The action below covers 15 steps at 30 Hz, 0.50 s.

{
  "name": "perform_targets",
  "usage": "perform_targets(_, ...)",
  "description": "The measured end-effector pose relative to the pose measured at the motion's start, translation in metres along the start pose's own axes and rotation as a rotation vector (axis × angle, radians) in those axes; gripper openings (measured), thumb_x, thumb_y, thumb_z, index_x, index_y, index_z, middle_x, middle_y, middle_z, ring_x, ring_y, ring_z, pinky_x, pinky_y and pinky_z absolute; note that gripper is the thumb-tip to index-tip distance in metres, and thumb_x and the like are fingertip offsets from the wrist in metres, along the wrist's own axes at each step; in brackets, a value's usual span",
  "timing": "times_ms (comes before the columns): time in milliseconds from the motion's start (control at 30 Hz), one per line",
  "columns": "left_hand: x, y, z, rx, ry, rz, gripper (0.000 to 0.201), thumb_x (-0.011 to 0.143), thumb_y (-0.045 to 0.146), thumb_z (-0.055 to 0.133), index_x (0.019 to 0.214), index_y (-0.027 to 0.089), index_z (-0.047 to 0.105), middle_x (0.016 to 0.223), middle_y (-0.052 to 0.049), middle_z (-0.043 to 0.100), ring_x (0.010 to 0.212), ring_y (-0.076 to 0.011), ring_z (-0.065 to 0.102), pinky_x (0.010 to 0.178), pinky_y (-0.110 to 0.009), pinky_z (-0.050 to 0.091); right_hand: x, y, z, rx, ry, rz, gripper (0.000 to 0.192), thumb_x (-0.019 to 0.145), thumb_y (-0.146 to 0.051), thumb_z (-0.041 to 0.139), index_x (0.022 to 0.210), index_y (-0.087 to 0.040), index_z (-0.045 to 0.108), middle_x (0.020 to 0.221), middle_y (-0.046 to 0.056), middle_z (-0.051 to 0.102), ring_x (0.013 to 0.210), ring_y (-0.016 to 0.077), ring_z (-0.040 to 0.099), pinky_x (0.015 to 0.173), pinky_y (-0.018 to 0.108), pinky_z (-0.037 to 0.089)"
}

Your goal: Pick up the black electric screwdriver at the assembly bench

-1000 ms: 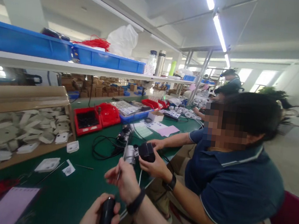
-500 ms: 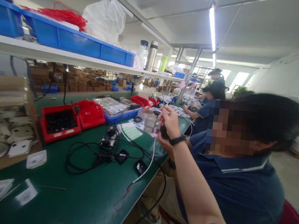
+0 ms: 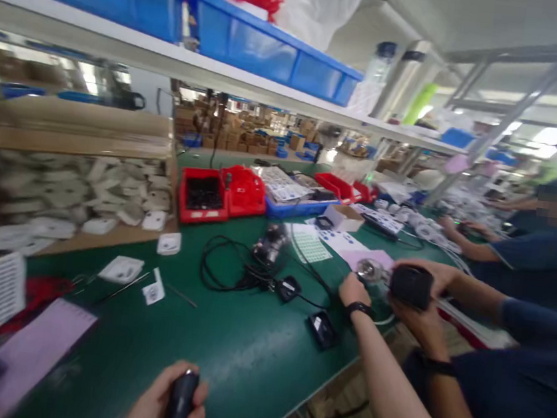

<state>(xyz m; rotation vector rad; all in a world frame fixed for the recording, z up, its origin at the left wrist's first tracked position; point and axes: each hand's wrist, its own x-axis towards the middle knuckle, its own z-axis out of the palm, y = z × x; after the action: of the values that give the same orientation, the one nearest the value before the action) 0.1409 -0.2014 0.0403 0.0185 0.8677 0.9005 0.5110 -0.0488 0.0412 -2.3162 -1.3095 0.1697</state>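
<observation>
My left hand (image 3: 163, 407) wraps its fingers around a black tool handle (image 3: 179, 404) that looks like smooth, slightly glossy plastic, above a counter (image 3: 241, 359) covered in green matting with a soft sheen. My right hand (image 3: 354, 290) is at a small clear, glassy part (image 3: 369, 270) beside a co-worker's matt black housing (image 3: 410, 286). Toward the counter's far edge I see glossy red plastic trays (image 3: 203, 195), and at its left a plain brown cardboard box (image 3: 70, 138) of dull white plastic pieces.
</observation>
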Motion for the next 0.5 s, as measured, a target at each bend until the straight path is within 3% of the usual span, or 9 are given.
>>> perform_targets(67, -0.003, 0.001, 0.005, -0.010, 0.037, -0.004, 0.018, 0.081, 0.031, 0.052, 0.078, 0.017, 0.040, 0.062, 0.001, 0.041, 0.042, -0.0117, 0.037, 0.039, -0.023, 0.039, 0.014, -0.010, 0.018, -0.067, -0.012, 0.005, 0.025, 0.086, -0.028, 0.051, 0.096, -0.007, 0.057, 0.097, 0.017, 0.054, 0.098, 0.0267, 0.051, 0.084, 0.044, 0.042)
perform_targets(167, -0.004, 0.002, 0.008, -0.047, 0.032, 0.008, 0.027, 0.089, 0.036, 0.038, 0.075, 0.014, 0.044, 0.061, 0.000, 0.041, 0.041, -0.0112, 0.038, 0.038, -0.022, 0.040, 0.018, -0.037, 0.039, -0.155, 0.074, -0.049, 0.029, 0.083, -0.023, 0.047, 0.101, -0.002, 0.056, 0.107, 0.027, 0.048, 0.111, 0.0397, 0.040, 0.085, 0.052, 0.036)
perform_targets(233, -0.003, 0.002, 0.006, -0.061, 0.024, -0.001, 0.033, 0.090, 0.038, 0.037, 0.072, 0.012, 0.046, 0.061, -0.001, 0.043, 0.041, -0.0109, 0.039, 0.039, -0.021, 0.041, 0.001, -0.064, 0.047, -0.073, 0.131, -0.196, 0.032, 0.084, -0.024, 0.045, 0.106, -0.002, 0.054, 0.111, 0.025, 0.047, 0.112, 0.0366, 0.039, 0.091, 0.048, 0.033)
perform_targets(300, -0.003, 0.001, 0.004, -0.071, 0.021, -0.046, 0.034, 0.089, 0.038, 0.037, 0.070, 0.012, 0.048, 0.060, -0.002, 0.044, 0.041, -0.0112, 0.040, 0.039, -0.021, 0.041, -0.033, -0.099, 0.057, 0.146, 0.011, -0.403, 0.030, 0.085, -0.027, 0.043, 0.103, -0.005, 0.054, 0.101, 0.017, 0.054, 0.097, 0.0262, 0.050, 0.088, 0.038, 0.038)
perform_targets(367, -0.002, -0.001, 0.001, -0.086, 0.005, -0.070, 0.033, 0.088, 0.038, 0.037, 0.070, 0.012, 0.049, 0.059, -0.003, 0.045, 0.041, -0.0117, 0.040, 0.039, -0.021, 0.041, -0.078, -0.140, 0.076, 0.293, -0.360, -0.601, 0.030, 0.089, -0.032, 0.039, 0.099, -0.008, 0.055, 0.092, 0.011, 0.058, 0.080, 0.0178, 0.054, 0.076, 0.029, 0.043)
perform_targets(400, -0.001, -0.003, 0.000, -0.090, -0.006, -0.073, 0.032, 0.087, 0.037, 0.038, 0.070, 0.012, 0.050, 0.059, -0.003, 0.045, 0.041, -0.0120, 0.040, 0.039, -0.021, 0.041, -0.101, -0.161, 0.088, 0.297, -0.470, -0.677, 0.027, 0.088, -0.034, 0.044, 0.096, -0.013, 0.058, 0.088, 0.006, 0.059, 0.076, 0.0144, 0.055, 0.071, 0.023, 0.043)
perform_targets(500, -0.004, -0.005, -0.003, -0.080, -0.026, -0.077, 0.032, 0.085, 0.038, 0.038, 0.070, 0.013, 0.050, 0.060, -0.003, 0.046, 0.041, -0.0128, 0.041, 0.039, -0.022, 0.042, -0.155, -0.214, 0.127, 0.200, -0.608, -0.744, 0.020, 0.078, -0.032, 0.061, 0.087, -0.014, 0.061, 0.086, 0.006, 0.059, 0.080, 0.0158, 0.056, 0.072, 0.024, 0.042)
